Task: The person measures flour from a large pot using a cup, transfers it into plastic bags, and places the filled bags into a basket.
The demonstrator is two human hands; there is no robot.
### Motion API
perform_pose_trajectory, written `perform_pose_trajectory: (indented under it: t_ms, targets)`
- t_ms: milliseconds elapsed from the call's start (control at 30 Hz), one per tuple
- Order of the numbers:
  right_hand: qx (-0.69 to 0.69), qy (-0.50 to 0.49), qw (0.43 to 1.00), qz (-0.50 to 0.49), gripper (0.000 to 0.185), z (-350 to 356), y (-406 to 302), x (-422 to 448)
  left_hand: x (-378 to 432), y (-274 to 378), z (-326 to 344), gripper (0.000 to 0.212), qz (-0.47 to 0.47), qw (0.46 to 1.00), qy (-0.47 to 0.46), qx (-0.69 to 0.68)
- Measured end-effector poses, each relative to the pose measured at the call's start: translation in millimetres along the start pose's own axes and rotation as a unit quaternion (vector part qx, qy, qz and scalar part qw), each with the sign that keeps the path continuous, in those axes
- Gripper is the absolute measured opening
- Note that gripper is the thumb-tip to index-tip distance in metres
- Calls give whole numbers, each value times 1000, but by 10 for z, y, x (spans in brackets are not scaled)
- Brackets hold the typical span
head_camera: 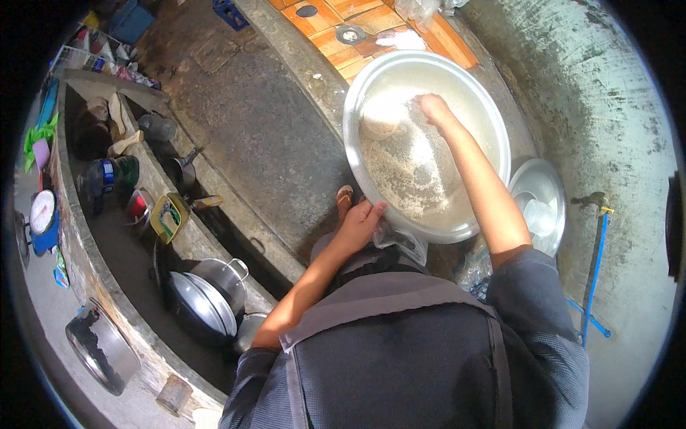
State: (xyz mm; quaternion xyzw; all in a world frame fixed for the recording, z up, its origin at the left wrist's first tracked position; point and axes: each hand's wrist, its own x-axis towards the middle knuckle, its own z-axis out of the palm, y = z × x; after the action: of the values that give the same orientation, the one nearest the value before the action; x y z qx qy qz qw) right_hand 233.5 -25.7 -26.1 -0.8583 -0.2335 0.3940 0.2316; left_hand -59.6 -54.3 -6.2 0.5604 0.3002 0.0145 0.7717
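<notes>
In front of me a large metal basin point(356, 177) holds pale, grainy matter point(410, 179), wet-looking or glaring in the sunlight. My left hand point(362, 224) grips the basin's near left rim, thumb along its outer side. Inside the basin, toward its far side, is my right hand point(435, 110), its fingers bent down at the pale matter. Glare and the hand's angle hide whether the fingers hold anything. Left of it a round shape point(380, 127), perhaps a small bowl, shows faintly in the basin. A clear plastic bag point(404, 244) hangs below the near rim.
Right of the basin sits a smaller metal basin point(557, 214) with a clear container point(538, 219). A blue hose point(596, 279) hangs from a wall tap point(592, 198). On the left, a concrete shelf point(236, 273) holds pots point(209, 308), bottles and a yellow tray point(177, 198). Orange tiles point(327, 51) lie beyond.
</notes>
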Motion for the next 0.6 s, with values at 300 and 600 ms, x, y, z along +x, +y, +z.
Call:
perform_pose_trajectory:
  t_ms: [300, 600]
  targets:
    - [-301, -61, 900, -310, 31, 1363, 786, -459, 23, -132, 16, 32, -21, 1000, 6, -21]
    - [-176, 45, 975, -129, 35, 1204, 15, -365, 12, 53, 69, 29, -16, 999, 26, 40]
